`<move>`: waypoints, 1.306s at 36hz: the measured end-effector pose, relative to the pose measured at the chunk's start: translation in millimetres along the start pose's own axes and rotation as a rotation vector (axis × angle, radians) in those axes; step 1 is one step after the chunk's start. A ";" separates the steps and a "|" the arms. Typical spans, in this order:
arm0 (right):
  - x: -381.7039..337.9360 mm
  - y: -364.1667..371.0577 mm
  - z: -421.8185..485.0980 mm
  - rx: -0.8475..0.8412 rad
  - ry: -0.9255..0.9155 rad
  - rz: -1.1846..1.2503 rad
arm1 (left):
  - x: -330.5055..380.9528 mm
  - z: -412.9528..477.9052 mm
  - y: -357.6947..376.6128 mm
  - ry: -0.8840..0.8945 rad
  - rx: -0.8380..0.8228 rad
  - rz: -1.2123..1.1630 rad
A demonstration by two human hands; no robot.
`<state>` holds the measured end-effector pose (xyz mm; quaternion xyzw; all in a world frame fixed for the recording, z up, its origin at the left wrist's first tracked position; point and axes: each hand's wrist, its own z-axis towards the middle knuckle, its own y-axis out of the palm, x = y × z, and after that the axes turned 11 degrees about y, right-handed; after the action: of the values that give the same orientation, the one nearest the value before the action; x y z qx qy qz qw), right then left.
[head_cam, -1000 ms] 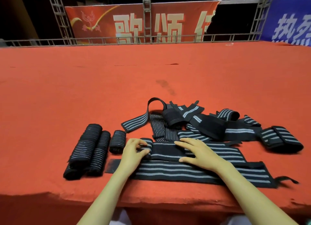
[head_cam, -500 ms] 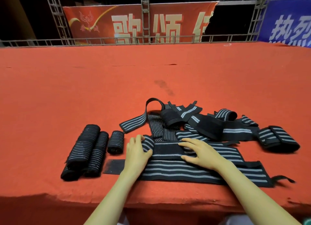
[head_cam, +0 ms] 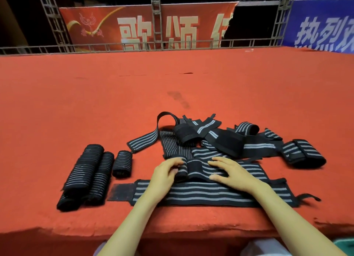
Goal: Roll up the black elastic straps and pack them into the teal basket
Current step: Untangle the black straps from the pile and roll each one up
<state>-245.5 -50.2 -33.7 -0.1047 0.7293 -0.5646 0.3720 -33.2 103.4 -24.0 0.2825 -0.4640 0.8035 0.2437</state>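
Black strap in work: it lies flat on the red table, just behind a longer flat strap. Its left end is already turned into a small roll.
Left hand: the fingers are curled over the small roll and hold it.
Right hand: the fingers are straight and spread. They press the flat part down and grip nothing.
Finished rolls: three, side by side on the table at the left.
Loose pile: unrolled straps cross each other behind the hands.
Teal basket: only a teal edge shows at the lower right corner, and it is probably the basket. I cannot tell what is inside.
Handling: I judge the strap light, soft and stretchy, so the roll may spring open if released.
Where to hold: across the full width of the roll, while the flat part stays under light tension.
Risk: uneven pressure could roll it into a cone.
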 end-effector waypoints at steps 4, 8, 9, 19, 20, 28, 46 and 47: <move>2.1 -5.5 -1.8 -0.044 0.000 0.050 | -3.0 4.3 -5.9 -0.250 0.073 -0.105; 1.5 -6.9 -0.1 -0.035 0.010 0.024 | -2.1 7.9 -9.0 -0.522 -0.048 -0.218; 0.5 -6.2 0.2 -0.027 0.013 0.011 | -0.8 8.9 -8.8 -0.534 -0.066 -0.211; -15.0 -8.7 -1.7 0.051 -0.061 -0.159 | 6.9 15.4 -11.0 -0.566 0.030 -0.318; -19.3 -8.7 -0.5 0.046 -0.081 -0.170 | 5.8 13.6 -16.0 -0.572 0.056 -0.324; -64.4 11.8 8.1 -0.040 -0.215 -0.178 | -23.9 -9.5 -54.1 -0.469 0.262 -0.047; -38.1 11.6 -4.6 -0.017 -0.102 0.051 | -11.1 -18.2 -19.3 0.129 -0.048 0.084; -36.0 11.8 -5.3 -0.018 -0.092 0.075 | -10.5 -17.3 -19.5 0.128 -0.049 0.043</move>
<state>-220.6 -21.6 -28.7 -0.1063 0.7200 -0.5382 0.4250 -16.8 126.1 -26.4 0.2143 -0.4729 0.8133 0.2625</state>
